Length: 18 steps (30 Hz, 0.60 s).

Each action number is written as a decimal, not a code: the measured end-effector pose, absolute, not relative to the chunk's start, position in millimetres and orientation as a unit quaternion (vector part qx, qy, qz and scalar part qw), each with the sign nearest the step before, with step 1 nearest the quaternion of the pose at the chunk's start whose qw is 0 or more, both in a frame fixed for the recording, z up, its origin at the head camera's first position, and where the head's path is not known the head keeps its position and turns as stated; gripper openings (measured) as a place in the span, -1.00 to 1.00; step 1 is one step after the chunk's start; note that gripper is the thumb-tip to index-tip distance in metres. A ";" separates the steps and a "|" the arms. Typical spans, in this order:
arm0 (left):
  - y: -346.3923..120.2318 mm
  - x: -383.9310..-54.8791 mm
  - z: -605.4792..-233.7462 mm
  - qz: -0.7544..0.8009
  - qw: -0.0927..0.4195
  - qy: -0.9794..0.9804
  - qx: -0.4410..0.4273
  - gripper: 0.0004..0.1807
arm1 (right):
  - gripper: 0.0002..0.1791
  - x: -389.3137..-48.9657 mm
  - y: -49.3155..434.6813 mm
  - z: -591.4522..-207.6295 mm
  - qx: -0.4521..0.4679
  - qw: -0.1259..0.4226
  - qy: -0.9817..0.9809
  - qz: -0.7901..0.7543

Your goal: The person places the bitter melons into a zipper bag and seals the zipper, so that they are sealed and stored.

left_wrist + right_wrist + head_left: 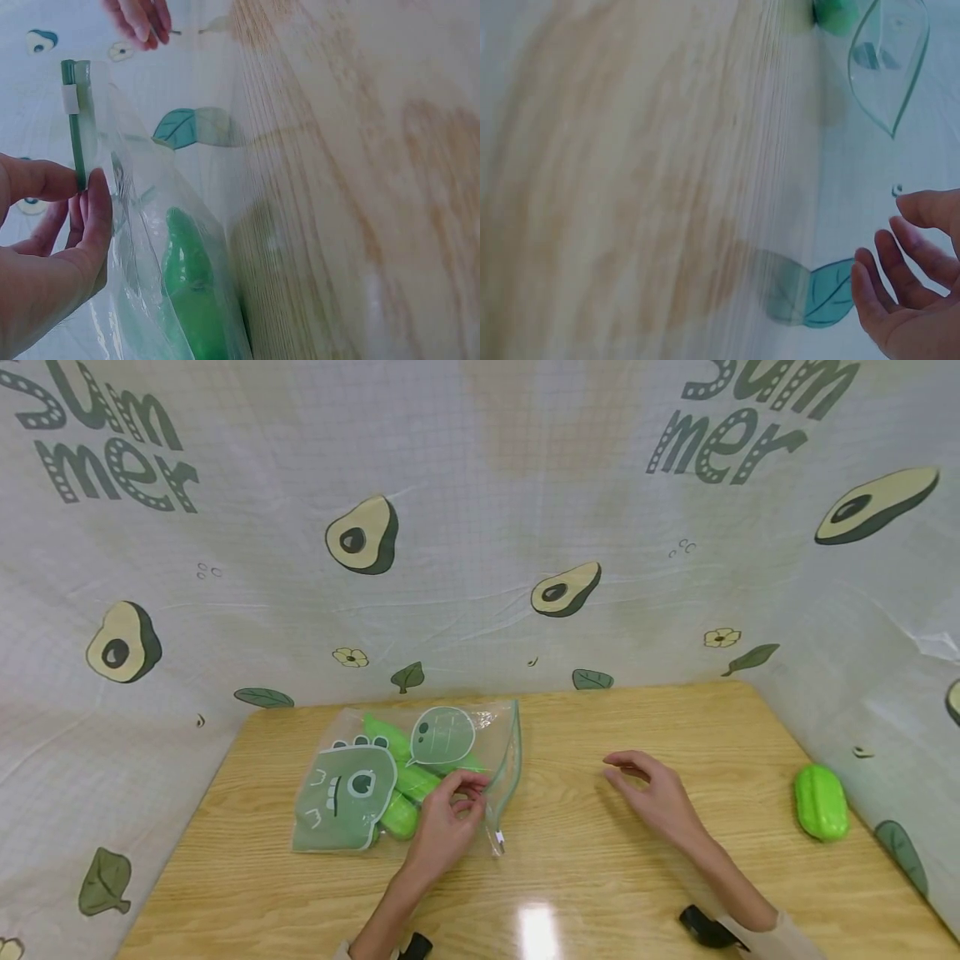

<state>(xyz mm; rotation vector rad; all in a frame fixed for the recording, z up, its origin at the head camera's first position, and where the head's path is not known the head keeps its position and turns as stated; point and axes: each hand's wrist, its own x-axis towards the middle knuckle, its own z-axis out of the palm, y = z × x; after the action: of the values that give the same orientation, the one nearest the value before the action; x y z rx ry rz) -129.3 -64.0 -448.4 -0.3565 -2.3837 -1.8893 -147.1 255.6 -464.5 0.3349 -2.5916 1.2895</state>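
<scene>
A clear zip bag printed with a green monster lies on the left half of the table. Several green, vegetable-like pieces are inside it. My left hand pinches the edge of the bag's mouth between thumb and fingers. In the left wrist view, the green zip strip with its white slider stands up from that pinch. The two strips of the mouth spread apart in the right wrist view. My right hand hovers right of the bag, fingers loosely bent, holding nothing.
A lumpy bright green object, pepper-like in shape, sits near the wooden table's right edge. A cloth with avocado prints hangs behind the table and along both sides.
</scene>
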 end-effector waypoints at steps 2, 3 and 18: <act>-63.9 -129.3 -448.4 -0.616 0.040 -0.778 -0.116 -0.75 | -0.72 -145.8 259.2 -464.3 0.112 0.120 -0.884 0.437; -63.9 -129.3 -448.4 -0.616 0.040 -0.778 -0.116 -0.75 | -0.72 -145.2 261.1 -464.6 0.111 0.122 -0.885 0.435; -65.1 -128.5 -448.1 -0.616 0.042 -0.778 -0.120 -0.76 | -0.72 -135.2 284.2 -461.3 0.096 0.153 -0.892 0.415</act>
<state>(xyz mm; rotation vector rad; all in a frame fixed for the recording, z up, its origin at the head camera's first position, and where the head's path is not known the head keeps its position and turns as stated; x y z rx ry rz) -128.5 -65.1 -448.1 -0.3676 -2.3807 -1.8844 -135.2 284.2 -461.3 0.2743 -2.5587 1.1905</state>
